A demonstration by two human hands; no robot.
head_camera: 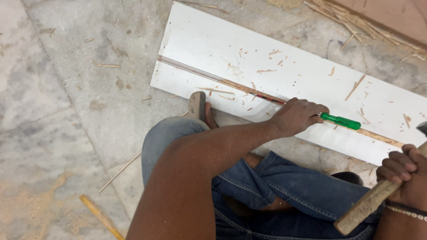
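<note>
Your left hand (296, 116) grips the green-handled screwdriver (340, 121) low in the groove of the white board (213, 44) on the floor; your right hand (407, 173) clenches the hammer (371, 202). Keep the blade aligned, tap lightly.

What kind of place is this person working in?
Probably a carpentry or fit-out worksite, worked on the floor. A white board lies on the stone floor amid wood splinters; the left hand holds a green-handled screwdriver, the right hand a wooden hammer handle.
</note>
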